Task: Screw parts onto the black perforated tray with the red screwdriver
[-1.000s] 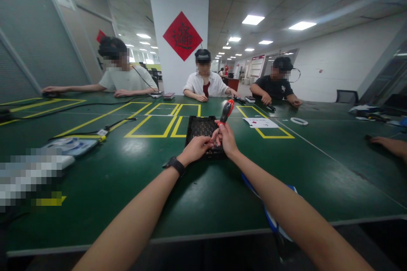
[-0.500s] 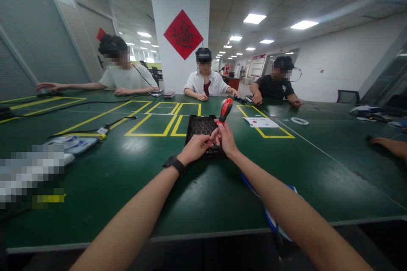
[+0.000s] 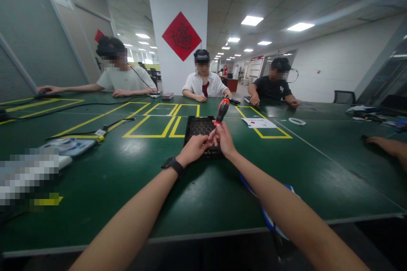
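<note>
A screwdriver (image 3: 222,111) with a red and black handle is tilted in my right hand (image 3: 225,139), its handle up and its shaft running down to the left. My right fingers close around the lower handle and shaft. Beside the shaft's lower end, my left hand (image 3: 194,149) is pinched, with thumb and fingertips together; what lies between them is too small to make out. Both hands are over a black plastic tray (image 3: 188,128) with a patterned inside. My hands cover its front part and the screwdriver's tip.
The green table (image 3: 127,190) carries yellow tape outlines. A paper sheet (image 3: 259,123) and a white ring (image 3: 296,121) lie right of the tray. Cables and a flat pouch (image 3: 68,146) are at left. Several people sit around; another person's hand (image 3: 378,141) rests at the right.
The view has shifted slightly. My hands keep the same grip over the tray, and the screwdriver's handle has tilted or turned a little.
</note>
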`<state>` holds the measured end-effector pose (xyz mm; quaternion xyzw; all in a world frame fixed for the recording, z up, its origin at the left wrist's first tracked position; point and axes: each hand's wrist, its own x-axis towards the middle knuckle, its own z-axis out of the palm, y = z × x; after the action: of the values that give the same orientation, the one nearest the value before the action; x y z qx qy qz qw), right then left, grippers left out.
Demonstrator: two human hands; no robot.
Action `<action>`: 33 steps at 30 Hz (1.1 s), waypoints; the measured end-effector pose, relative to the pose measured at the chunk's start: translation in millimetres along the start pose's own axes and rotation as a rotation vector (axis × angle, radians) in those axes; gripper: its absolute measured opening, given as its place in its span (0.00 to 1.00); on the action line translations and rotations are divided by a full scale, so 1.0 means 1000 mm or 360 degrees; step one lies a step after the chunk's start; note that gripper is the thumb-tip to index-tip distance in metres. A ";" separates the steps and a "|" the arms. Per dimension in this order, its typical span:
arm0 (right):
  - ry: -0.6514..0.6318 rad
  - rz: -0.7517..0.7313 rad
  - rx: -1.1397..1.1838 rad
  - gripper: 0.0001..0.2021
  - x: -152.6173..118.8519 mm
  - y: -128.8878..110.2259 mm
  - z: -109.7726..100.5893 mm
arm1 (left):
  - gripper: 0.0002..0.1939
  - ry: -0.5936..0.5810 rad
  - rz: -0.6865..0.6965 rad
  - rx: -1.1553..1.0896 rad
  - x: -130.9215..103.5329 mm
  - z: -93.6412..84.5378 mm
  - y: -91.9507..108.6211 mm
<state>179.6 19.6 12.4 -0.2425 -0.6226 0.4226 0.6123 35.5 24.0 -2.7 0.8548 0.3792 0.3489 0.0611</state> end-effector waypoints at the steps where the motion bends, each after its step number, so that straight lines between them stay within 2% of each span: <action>1: -0.0002 0.0015 0.0009 0.18 0.001 0.001 -0.001 | 0.08 -0.0020 0.0006 -0.0030 0.000 0.000 0.000; 4: 0.0009 0.0022 -0.0001 0.18 0.002 0.003 -0.002 | 0.09 -0.0044 0.0011 -0.0088 -0.001 -0.002 0.003; 10: 0.0067 -0.0017 -0.0052 0.18 0.000 0.005 -0.002 | 0.11 0.0121 -0.0060 -0.0007 0.000 -0.001 0.005; 14: 0.0047 -0.0025 -0.0054 0.18 0.000 0.004 -0.001 | 0.12 0.0050 -0.0085 -0.0032 0.001 0.002 0.000; 20: -0.0002 0.0007 0.0021 0.18 0.001 0.002 -0.003 | 0.10 -0.0061 0.0001 0.0024 0.001 0.000 -0.001; 24: 0.0023 0.0003 0.0012 0.18 0.001 0.002 -0.003 | 0.09 0.0029 -0.0034 0.0059 0.002 -0.002 0.004; 26: 0.0054 -0.0005 0.0010 0.18 0.001 0.003 -0.003 | 0.09 0.0060 -0.0062 0.0014 0.001 -0.002 0.005; 33: 0.0038 0.0066 0.0033 0.19 0.003 0.002 -0.005 | 0.07 -0.0044 -0.0096 -0.0290 0.001 -0.001 0.001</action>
<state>183.5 24.6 12.3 -0.2540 -0.6056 0.4387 0.6134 36.2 24.1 -1.1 0.8387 0.3707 0.3680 0.1542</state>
